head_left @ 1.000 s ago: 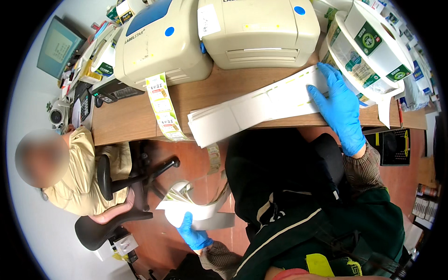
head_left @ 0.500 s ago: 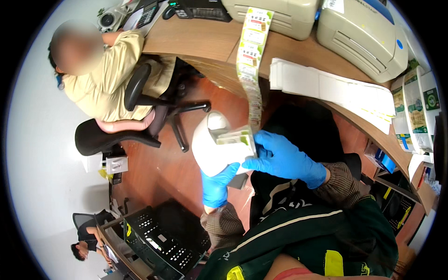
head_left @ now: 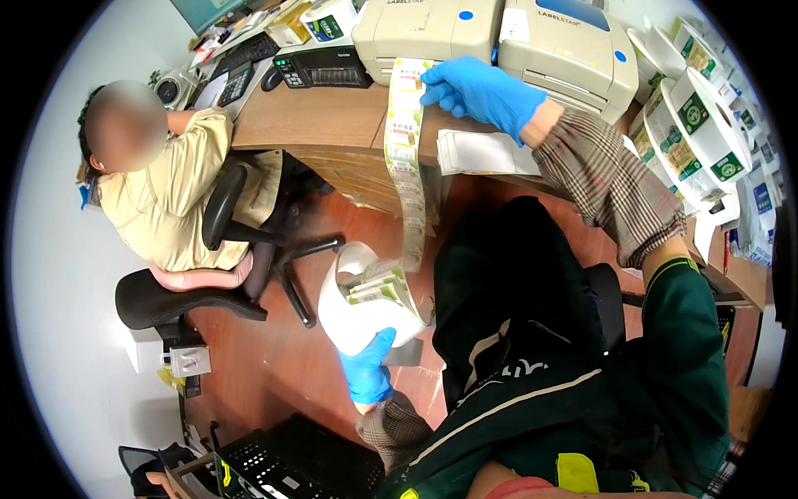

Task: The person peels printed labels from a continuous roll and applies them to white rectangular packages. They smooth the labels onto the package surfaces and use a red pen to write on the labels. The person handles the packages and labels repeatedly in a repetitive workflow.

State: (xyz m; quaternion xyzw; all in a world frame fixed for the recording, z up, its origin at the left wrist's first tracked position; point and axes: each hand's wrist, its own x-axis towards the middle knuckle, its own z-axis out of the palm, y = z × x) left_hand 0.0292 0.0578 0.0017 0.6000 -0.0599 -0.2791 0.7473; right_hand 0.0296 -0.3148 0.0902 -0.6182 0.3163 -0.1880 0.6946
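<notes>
My left hand (head_left: 366, 373), in a blue glove, is closed on the lower side of a white, curved open container (head_left: 359, 323). Folded green-and-white labels (head_left: 384, 289) stand inside it. A long strip of printed labels (head_left: 404, 150) comes out of a beige label printer (head_left: 426, 32), drops over the desk edge and hangs down beside the container. Up by the printer's outlet, my right hand (head_left: 490, 93), also gloved in blue, has thumb and forefinger pinched at the strip's right edge. The exact contact is hard to make out.
A second beige printer (head_left: 573, 62) stands to the right, with rolls of labels (head_left: 702, 125) beside it. White folded paper (head_left: 482, 154) lies on the desk (head_left: 312, 116). At left a co-worker in a cream top (head_left: 170, 200) sits on a black chair (head_left: 195, 291). A black perforated case (head_left: 291, 466) is below.
My right hand has left the container and reached up to the strip near the printer. My left hand and the container have shifted slightly down and left. The view has turned toward the desk.
</notes>
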